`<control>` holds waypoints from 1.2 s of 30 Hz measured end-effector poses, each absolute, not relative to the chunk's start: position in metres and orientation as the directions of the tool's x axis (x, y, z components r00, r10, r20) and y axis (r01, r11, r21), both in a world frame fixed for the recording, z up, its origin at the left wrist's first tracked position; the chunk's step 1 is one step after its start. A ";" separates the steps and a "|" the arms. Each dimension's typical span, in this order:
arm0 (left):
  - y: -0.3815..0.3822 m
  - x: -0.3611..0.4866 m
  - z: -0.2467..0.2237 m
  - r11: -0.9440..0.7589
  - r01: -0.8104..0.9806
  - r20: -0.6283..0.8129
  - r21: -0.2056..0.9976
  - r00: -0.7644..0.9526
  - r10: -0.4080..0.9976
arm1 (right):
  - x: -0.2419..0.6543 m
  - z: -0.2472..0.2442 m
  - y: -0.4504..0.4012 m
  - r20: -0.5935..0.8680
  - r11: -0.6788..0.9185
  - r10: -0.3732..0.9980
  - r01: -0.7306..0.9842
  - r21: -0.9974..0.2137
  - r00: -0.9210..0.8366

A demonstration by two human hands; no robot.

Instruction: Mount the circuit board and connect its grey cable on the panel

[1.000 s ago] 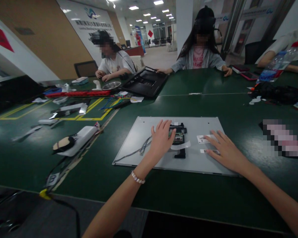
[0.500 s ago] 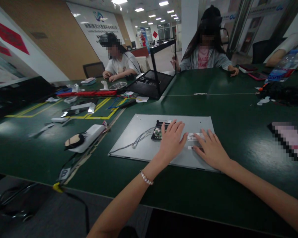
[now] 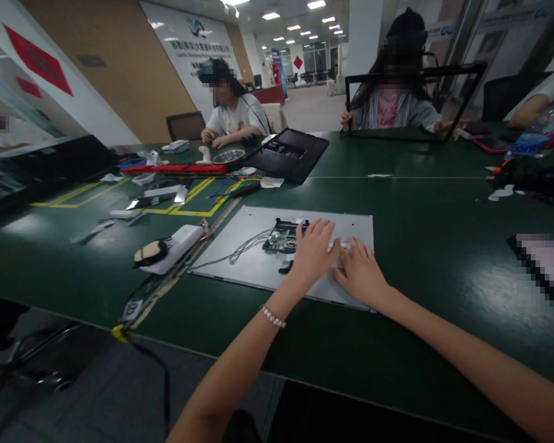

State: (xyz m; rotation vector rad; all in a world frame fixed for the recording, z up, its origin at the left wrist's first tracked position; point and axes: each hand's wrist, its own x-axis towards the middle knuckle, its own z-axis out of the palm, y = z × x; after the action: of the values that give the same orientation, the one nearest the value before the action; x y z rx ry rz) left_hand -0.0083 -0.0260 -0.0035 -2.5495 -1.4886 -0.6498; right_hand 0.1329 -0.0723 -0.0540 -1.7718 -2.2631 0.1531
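Note:
A grey metal panel (image 3: 231, 231) lies flat on the table before me. On it sits a green circuit board (image 3: 281, 237) in a black holder, with thin grey cables (image 3: 249, 245) running to the panel's left corner. My left hand (image 3: 314, 251) rests over the panel just right of the board, fingers spread and partly covering the board's edge. Beside it, my right hand (image 3: 362, 274) lies on the panel's right part with its fingers stretched out. The hands nearly meet at thumb and forefinger. A short black piece (image 3: 286, 268) shows by my left wrist.
A white power strip (image 3: 180, 249) with a beige and black object lies left of the panel. Across the table, a person holds a black rectangular frame (image 3: 399, 136) near a black shell (image 3: 289, 154). A phone (image 3: 547, 264) and a bottle (image 3: 542, 126) are at right.
The panel has slid left, closer to the power strip. My right hand has moved in beside my left. The person opposite has swung the black frame right, away from the shell.

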 end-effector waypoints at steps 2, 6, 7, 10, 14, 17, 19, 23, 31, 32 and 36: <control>-0.004 -0.028 0.005 -0.422 0.889 0.443 0.179 0.310 0.841 | 0.132 -0.052 -0.071 0.130 0.244 0.968 0.932 -0.266 -0.216; 0.049 -0.075 0.014 -0.283 0.924 0.337 0.256 0.189 0.922 | 0.131 -0.048 -0.069 0.112 0.248 0.968 0.925 -0.287 -0.224; 0.061 -0.084 0.013 -0.298 0.921 0.290 0.249 0.223 0.931 | 0.131 -0.047 -0.068 0.107 0.247 0.968 0.925 -0.290 -0.225; 0.087 -0.099 0.008 -0.386 0.906 0.158 0.172 0.361 0.919 | 0.127 -0.045 -0.065 0.088 0.239 0.971 0.922 -0.304 -0.223; 0.103 -0.099 0.004 -0.448 0.888 0.061 0.107 0.444 0.894 | 0.121 -0.046 -0.061 0.110 0.237 0.971 0.913 -0.332 -0.212; 0.106 -0.096 0.004 -0.444 0.894 0.033 0.062 0.442 0.896 | 0.119 -0.047 -0.059 0.135 0.247 0.968 0.903 -0.351 -0.213; 0.108 -0.096 0.003 -0.436 0.899 0.038 0.033 0.435 0.900 | 0.119 -0.047 -0.060 0.139 0.251 0.967 0.899 -0.359 -0.215; 0.117 -0.097 0.005 -0.398 0.917 0.078 0.022 0.395 0.915 | 0.120 -0.048 -0.060 0.147 0.255 0.965 0.898 -0.359 -0.215; 0.152 -0.104 0.018 -0.163 0.986 0.165 0.020 0.157 0.974 | 0.119 -0.045 -0.059 0.122 0.242 0.969 0.906 -0.347 -0.212; 0.152 -0.105 0.019 -0.146 0.989 0.158 0.030 0.139 0.978 | 0.119 -0.044 -0.059 0.118 0.241 0.970 0.906 -0.347 -0.212; 0.148 -0.106 0.022 -0.138 0.989 0.126 0.062 0.129 0.984 | 0.119 -0.044 -0.059 0.101 0.241 0.970 0.903 -0.355 -0.219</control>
State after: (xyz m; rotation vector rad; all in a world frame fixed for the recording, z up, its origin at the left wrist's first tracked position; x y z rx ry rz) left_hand -0.1065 0.1481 0.0216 -2.3327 -2.0386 -0.2110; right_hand 0.1195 -0.0585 -0.0441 -1.7393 -2.2178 0.3177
